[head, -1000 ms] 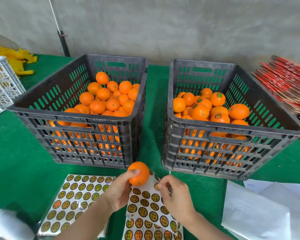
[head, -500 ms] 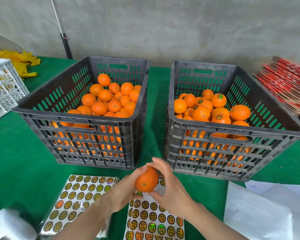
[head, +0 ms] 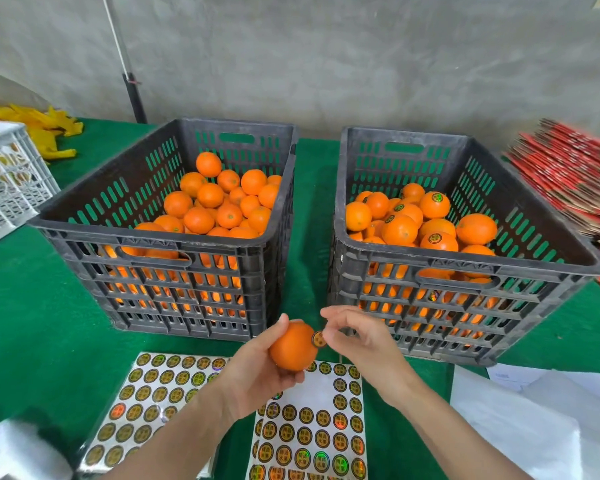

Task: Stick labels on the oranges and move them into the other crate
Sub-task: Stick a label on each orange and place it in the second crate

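Orange (head: pixel 291 348) sits in my left hand (head: pixel 253 372), fingers curled round it, raised above the label sheet (head: pixel 312 427) on the counter (head: pixel 32 323). 1 label (head: pixel 317 338) lies on its right flank. My right hand (head: pixel 361 341), fingers loosely bent, meets the label's edge; I cannot tell whether it pinches or presses. I judge this the sticking step. Next I must smooth the label flat, then carry the orange into the right crate (head: pixel 465 268), among the labelled fruit.

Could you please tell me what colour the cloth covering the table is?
The table cloth is green, clearest in the head view.
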Demonstrator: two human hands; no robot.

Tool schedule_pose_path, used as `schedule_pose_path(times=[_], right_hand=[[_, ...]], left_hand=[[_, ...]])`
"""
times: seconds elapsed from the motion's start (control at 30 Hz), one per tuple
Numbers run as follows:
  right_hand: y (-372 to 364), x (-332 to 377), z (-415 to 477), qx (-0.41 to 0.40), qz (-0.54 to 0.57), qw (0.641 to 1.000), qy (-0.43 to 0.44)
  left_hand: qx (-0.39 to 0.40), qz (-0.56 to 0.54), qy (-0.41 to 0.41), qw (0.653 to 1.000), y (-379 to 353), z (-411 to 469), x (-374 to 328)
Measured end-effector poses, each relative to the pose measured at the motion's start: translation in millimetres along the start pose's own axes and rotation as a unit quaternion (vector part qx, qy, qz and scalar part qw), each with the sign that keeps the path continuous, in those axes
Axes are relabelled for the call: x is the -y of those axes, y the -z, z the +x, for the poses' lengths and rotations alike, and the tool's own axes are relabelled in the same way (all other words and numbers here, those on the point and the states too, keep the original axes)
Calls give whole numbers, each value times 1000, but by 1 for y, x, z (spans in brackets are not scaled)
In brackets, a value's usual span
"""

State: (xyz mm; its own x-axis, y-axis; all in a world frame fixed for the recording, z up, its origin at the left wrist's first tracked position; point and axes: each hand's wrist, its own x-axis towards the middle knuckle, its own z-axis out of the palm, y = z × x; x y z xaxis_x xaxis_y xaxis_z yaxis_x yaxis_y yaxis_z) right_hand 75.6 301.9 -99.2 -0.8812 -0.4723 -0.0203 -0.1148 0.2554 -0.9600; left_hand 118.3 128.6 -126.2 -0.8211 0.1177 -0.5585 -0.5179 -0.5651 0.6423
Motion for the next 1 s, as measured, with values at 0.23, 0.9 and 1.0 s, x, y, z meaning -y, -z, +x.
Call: schedule_pose_path(times=[0.23, 0.9, 1.0], right_hand=[[-10, 10, 0, 33, -183, 982, 40], [-4, 31, -17, -68, -263, 948, 165], [13, 56, -16, -114, -186, 958, 185]], left_hand=[[-23, 16, 7, 1000, -12, -1, 3], [13, 116, -85, 990, -41, -17, -11], [43, 210, -184, 959, -65, -23, -37]])
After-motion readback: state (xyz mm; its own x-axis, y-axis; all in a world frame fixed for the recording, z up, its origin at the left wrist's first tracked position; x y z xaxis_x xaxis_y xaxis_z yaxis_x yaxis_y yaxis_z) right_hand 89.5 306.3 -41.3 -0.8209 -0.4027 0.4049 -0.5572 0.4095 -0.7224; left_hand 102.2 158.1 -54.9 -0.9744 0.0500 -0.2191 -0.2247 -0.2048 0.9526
